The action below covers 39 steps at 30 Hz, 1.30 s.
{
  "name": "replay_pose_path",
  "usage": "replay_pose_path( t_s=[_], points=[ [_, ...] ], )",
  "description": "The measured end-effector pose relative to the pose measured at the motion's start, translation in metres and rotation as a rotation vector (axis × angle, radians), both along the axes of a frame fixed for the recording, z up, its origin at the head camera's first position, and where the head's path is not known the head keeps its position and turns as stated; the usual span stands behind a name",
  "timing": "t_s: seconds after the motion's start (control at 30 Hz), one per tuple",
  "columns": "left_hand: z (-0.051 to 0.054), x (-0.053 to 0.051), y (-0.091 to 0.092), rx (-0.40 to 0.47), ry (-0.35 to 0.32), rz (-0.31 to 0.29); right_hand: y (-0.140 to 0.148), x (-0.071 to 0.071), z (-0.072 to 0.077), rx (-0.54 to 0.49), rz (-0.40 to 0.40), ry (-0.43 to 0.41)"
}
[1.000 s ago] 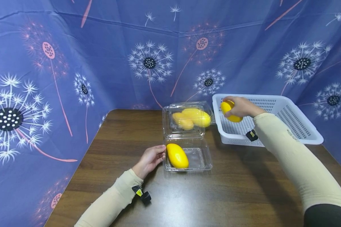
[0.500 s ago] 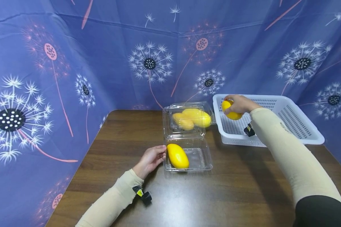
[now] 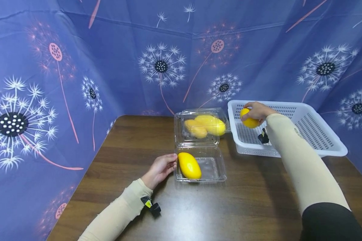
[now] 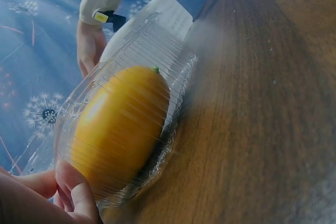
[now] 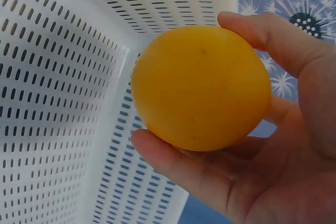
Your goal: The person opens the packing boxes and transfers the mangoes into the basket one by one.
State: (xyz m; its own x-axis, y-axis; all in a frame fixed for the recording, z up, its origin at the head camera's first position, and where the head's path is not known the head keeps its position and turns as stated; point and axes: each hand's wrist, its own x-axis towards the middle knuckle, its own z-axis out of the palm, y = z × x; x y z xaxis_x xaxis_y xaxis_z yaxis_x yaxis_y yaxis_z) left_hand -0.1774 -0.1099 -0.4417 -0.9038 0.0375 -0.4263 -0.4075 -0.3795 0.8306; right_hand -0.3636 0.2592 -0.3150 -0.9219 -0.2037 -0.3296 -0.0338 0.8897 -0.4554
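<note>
My right hand [image 3: 258, 110] holds a yellow mango [image 3: 249, 121] above the white perforated basket [image 3: 289, 152]. In the right wrist view, thumb and fingers curl round the mango [image 5: 202, 87], with the basket's slotted walls behind it. At the middle of the table lies a hinged clear plastic box [image 3: 212, 167], its lid [image 3: 179, 135] folded back. One yellow mango [image 3: 189, 166] lies in its left half. My left hand [image 3: 160, 169] pinches the box's left rim, and in the left wrist view the mango [image 4: 123, 124] shows through the ribbed wall.
Behind the raised lid sits another clear box [image 3: 224, 117] with several yellow mangoes [image 3: 212, 124] in it. It stands close to the basket's left side. A blue dandelion-print cloth [image 3: 114, 60] hangs behind the brown wooden table [image 3: 132, 140].
My right forearm has swung a little to the left, while the hand with the mango stays over the basket. The left hand keeps its place at the box. The head view has shifted slightly.
</note>
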Motion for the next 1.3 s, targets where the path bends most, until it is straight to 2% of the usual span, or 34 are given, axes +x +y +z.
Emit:
replay_pose_path(
  t_s=[0.17, 0.33, 0.5, 0.9, 1.07, 1.3],
  points=[
    [0.001, 0.000, 0.000, -0.011, -0.003, -0.003, 0.001, -0.006, -0.007, 0.001, 0.000, -0.034],
    [-0.002, 0.001, 0.000, -0.017, -0.014, -0.003, -0.001, -0.014, -0.017, 0.028, -0.039, -0.089],
    [-0.002, 0.001, 0.000, -0.005, -0.007, 0.003, -0.002, -0.020, -0.025, 0.030, -0.041, -0.104],
    [-0.002, -0.001, 0.001, -0.001, -0.005, 0.001, -0.004, -0.026, -0.041, 0.072, 0.029, -0.115],
    [-0.002, -0.002, 0.001, -0.010, -0.001, -0.005, -0.006, -0.024, -0.045, 0.072, 0.022, -0.148],
    [-0.001, -0.002, 0.001, -0.014, -0.001, -0.003, -0.009, -0.024, -0.049, 0.067, 0.016, -0.123]
  ],
)
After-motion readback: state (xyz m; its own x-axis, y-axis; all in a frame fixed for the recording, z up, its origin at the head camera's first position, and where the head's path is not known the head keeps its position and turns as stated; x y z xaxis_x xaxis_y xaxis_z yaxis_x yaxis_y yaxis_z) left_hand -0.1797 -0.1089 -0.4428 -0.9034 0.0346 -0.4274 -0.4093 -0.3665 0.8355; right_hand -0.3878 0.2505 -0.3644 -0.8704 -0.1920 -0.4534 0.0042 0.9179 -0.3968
